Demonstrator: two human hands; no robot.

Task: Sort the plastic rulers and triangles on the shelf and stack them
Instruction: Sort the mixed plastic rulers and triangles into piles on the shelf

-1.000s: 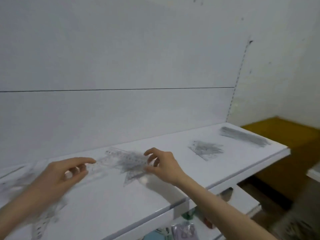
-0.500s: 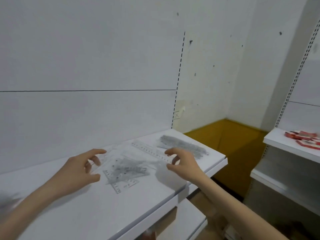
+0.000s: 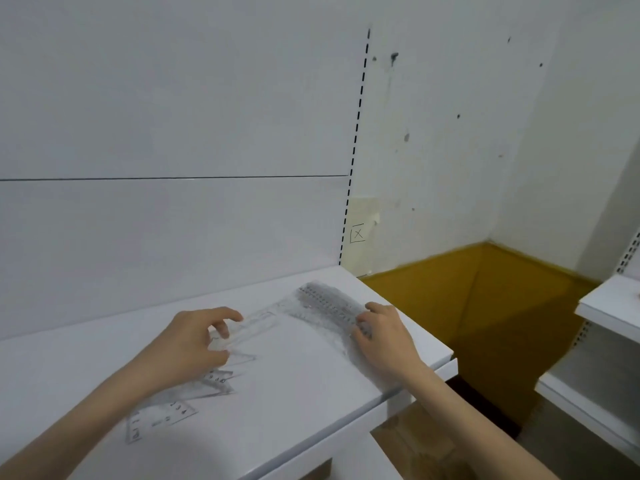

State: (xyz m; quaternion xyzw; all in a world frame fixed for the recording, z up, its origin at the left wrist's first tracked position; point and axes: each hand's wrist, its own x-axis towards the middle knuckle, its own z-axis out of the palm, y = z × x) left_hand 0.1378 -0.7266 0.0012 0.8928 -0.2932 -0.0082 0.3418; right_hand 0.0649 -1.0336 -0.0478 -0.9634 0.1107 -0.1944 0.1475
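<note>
On the white shelf a stack of clear straight rulers lies at the far right end. My right hand rests on its near end, fingers curled over the top ruler. My left hand pinches one end of a clear ruler that points toward the stack. Clear triangles lie under and in front of my left hand, and another clear piece sits nearer the front edge. The transparent plastic is blurred.
A white back panel rises behind the shelf. The shelf ends at the right, beside a yellow-brown floor. Another white shelf unit stands at the far right. A lower shelf shows below the front edge.
The view has swung right and closer. My right hand has moved onto the ruler stack at the shelf's right end. My left hand has come over the triangles and taken a ruler's end.
</note>
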